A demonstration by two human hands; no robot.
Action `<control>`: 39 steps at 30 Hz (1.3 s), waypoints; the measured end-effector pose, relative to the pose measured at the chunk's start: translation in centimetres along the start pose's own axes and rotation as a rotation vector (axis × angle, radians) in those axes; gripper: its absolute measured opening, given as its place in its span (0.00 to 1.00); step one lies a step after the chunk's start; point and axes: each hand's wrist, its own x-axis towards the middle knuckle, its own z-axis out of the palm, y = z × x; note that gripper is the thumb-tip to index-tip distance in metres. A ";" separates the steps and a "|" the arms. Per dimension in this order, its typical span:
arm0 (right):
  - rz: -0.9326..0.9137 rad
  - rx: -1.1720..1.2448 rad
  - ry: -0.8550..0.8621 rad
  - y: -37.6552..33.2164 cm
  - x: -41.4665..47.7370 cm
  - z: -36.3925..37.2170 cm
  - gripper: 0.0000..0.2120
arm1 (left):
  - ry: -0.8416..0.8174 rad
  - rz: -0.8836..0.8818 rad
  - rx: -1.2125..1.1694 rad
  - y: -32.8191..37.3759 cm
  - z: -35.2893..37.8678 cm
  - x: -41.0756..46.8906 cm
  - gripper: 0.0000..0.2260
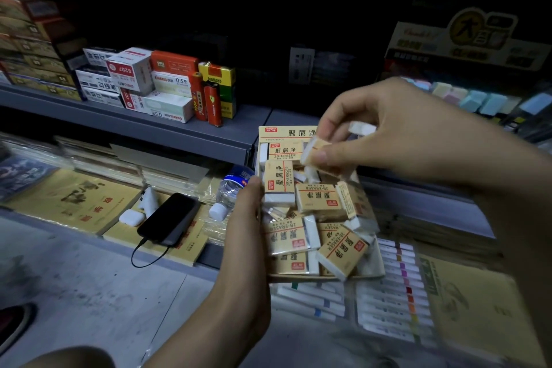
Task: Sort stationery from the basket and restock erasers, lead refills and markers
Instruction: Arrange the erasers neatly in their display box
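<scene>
nearest the camera, the left hand point(248, 233) is seen curled round the left wall of an open eraser box point(285, 132), so that the box is held up over packs of what look like markers point(388, 287). the box is filled with a loose jumble of wrapped erasers point(321, 199), some flat, some tipped on edge, none in rows. just above its far end, the right hand point(394, 134) is held with thumb and forefingers closed in a pinch on one eraser point(315, 151). a second white piece point(361, 128) is seen further in among the fingers, though whether it is gripped or only resting there cannot be told through the blur.

the step in hand is judged to be the putting of erasers into the box. it would be done well if the box were held level by the left hand and the pinched eraser lowered flat into a gap, not dropped on the heap. the tipped ones should be laid down so that nothing is spilled over the low walls.

further off, a phone point(168, 218) on its cable and a water bottle point(230, 191) lie on stacked notebooks point(74, 200). beyond, on the grey shelf point(185, 131), boxes marked 0.5 point(171, 84), probably lead refills, are stacked.
</scene>
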 end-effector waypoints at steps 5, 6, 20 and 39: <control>-0.069 0.114 -0.052 -2.5 -1.4 0.7 0.09 | -0.064 0.011 -0.020 -0.1 -0.2 -0.1 0.29; -0.065 0.100 -0.080 -2.6 -1.4 1.0 0.08 | -0.072 0.016 -0.026 -0.1 -0.2 -0.2 0.30; 0.089 -0.065 0.042 -0.5 0.3 2.4 0.06 | 0.040 -0.019 0.113 0.2 0.3 3.8 0.15; 0.089 -0.340 0.065 2.0 2.9 2.8 0.09 | 0.145 -0.066 0.269 2.7 2.3 2.9 0.16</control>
